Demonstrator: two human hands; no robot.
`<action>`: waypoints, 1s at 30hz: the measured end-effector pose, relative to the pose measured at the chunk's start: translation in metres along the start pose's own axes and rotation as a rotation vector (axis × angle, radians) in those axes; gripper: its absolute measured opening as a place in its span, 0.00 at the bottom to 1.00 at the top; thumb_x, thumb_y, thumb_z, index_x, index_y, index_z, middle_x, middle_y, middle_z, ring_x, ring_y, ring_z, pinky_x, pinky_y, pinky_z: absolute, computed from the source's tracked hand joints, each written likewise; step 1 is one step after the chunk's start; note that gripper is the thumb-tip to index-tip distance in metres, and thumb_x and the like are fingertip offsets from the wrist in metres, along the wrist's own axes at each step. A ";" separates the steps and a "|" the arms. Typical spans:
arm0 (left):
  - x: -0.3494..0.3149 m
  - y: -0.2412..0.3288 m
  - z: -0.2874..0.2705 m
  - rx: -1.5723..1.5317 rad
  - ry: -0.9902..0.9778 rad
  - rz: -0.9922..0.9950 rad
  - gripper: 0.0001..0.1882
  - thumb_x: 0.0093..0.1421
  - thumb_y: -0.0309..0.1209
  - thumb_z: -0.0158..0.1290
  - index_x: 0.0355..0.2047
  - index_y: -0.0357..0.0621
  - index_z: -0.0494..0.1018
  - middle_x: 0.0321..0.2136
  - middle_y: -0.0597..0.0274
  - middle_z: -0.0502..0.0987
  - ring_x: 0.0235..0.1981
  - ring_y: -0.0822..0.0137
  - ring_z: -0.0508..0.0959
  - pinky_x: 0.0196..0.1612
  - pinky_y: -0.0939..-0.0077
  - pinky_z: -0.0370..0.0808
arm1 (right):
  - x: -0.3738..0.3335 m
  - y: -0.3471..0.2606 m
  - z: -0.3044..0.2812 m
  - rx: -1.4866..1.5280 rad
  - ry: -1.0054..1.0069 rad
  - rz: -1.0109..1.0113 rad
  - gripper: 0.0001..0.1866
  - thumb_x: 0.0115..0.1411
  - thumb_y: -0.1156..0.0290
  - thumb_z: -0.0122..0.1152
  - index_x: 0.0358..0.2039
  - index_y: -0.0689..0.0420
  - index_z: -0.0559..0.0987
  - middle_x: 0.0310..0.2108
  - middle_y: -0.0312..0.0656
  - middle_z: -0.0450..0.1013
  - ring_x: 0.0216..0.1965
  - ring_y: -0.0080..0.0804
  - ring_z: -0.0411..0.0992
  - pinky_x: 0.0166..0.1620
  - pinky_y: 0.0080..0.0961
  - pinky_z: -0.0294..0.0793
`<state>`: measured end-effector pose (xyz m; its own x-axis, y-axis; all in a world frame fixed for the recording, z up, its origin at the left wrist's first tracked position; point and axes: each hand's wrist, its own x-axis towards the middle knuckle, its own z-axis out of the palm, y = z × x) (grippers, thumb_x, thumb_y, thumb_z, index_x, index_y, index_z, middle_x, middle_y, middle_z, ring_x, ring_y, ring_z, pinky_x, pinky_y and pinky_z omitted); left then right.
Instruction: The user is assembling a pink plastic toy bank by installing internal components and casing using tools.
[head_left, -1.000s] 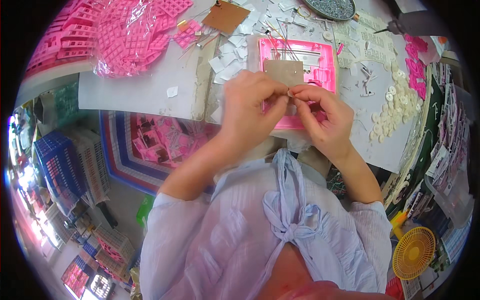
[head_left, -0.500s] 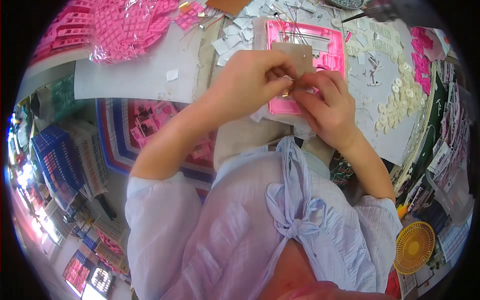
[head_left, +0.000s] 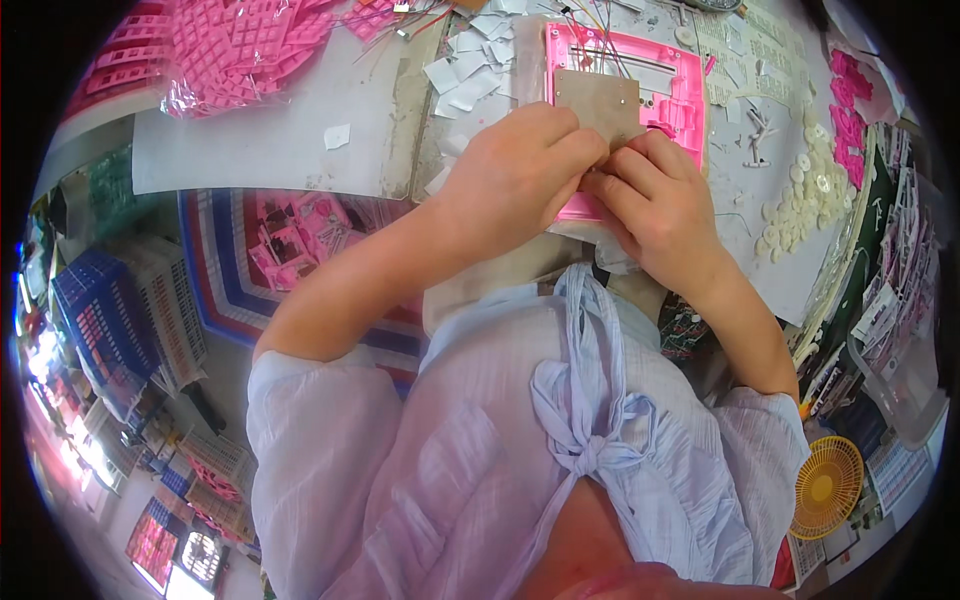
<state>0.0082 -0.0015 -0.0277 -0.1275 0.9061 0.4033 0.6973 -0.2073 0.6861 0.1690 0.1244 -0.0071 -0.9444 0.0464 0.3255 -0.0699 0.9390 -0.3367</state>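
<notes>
A pink plastic casing (head_left: 683, 95) lies at the table's near edge, its inner ribs and slots facing up. Over its left part rests a flat brown board (head_left: 597, 97), with several thin wires (head_left: 603, 40) rising behind it. My left hand (head_left: 522, 172) and my right hand (head_left: 657, 205) meet at the board's near edge, above the casing. Both are closed, their fingertips pinched close together. Whatever lies between the fingertips is hidden by the fingers.
White paper pieces (head_left: 468, 72) are scattered left of the casing. Rightward lie small white screws or pins (head_left: 758, 135), round cream buttons (head_left: 795, 205) and pink parts (head_left: 848, 120). A bag of pink keypads (head_left: 240, 50) sits far left. Below it stands a striped bin (head_left: 222, 265) holding pink parts.
My fingertips have drawn together, and the small pale and gold-coloured bits between them no longer show. The casing and board sit slightly higher and further right in view.
</notes>
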 end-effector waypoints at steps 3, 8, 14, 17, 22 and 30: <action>-0.001 0.004 0.002 0.050 -0.015 -0.026 0.11 0.54 0.22 0.60 0.38 0.42 0.72 0.28 0.55 0.72 0.31 0.52 0.74 0.33 0.60 0.71 | 0.002 -0.002 -0.005 -0.007 -0.057 0.027 0.11 0.47 0.72 0.60 0.33 0.58 0.82 0.34 0.36 0.72 0.42 0.36 0.71 0.41 0.33 0.72; 0.019 0.009 -0.019 -0.274 -0.144 -0.628 0.11 0.56 0.26 0.58 0.39 0.42 0.71 0.33 0.53 0.71 0.37 0.51 0.74 0.38 0.61 0.72 | -0.006 -0.009 -0.015 -0.041 -0.192 0.058 0.12 0.49 0.73 0.60 0.36 0.58 0.83 0.36 0.36 0.73 0.45 0.36 0.70 0.44 0.35 0.71; -0.004 -0.011 -0.046 0.286 0.396 -0.185 0.19 0.52 0.28 0.65 0.42 0.39 0.71 0.41 0.48 0.73 0.46 0.49 0.72 0.48 0.56 0.69 | -0.005 -0.006 -0.025 0.080 -0.120 0.085 0.17 0.47 0.73 0.67 0.41 0.56 0.83 0.35 0.36 0.74 0.38 0.35 0.72 0.37 0.30 0.73; -0.041 0.006 -0.043 0.084 -0.045 -0.219 0.15 0.51 0.29 0.67 0.35 0.39 0.74 0.38 0.54 0.74 0.42 0.50 0.73 0.47 0.58 0.70 | -0.006 -0.006 -0.016 0.055 -0.067 0.079 0.19 0.48 0.73 0.69 0.43 0.56 0.83 0.35 0.36 0.74 0.35 0.35 0.71 0.35 0.30 0.73; -0.046 0.011 -0.053 0.064 -0.009 -0.288 0.07 0.53 0.21 0.63 0.30 0.38 0.75 0.35 0.58 0.77 0.34 0.66 0.74 0.39 0.73 0.70 | -0.014 -0.017 -0.003 -0.088 -0.065 0.149 0.21 0.54 0.68 0.67 0.49 0.57 0.81 0.36 0.37 0.73 0.37 0.35 0.71 0.38 0.33 0.70; -0.016 0.009 -0.023 -0.587 0.329 -0.645 0.04 0.61 0.23 0.60 0.31 0.37 0.76 0.26 0.62 0.80 0.23 0.77 0.76 0.25 0.84 0.71 | -0.007 -0.020 -0.015 -0.110 -0.291 0.140 0.26 0.55 0.63 0.67 0.55 0.50 0.78 0.38 0.38 0.71 0.39 0.36 0.70 0.40 0.34 0.69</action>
<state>0.0001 -0.0263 -0.0145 -0.6223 0.7793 -0.0730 -0.0350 0.0655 0.9972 0.1822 0.1102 0.0102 -0.9956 0.0933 0.0121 0.0870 0.9622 -0.2581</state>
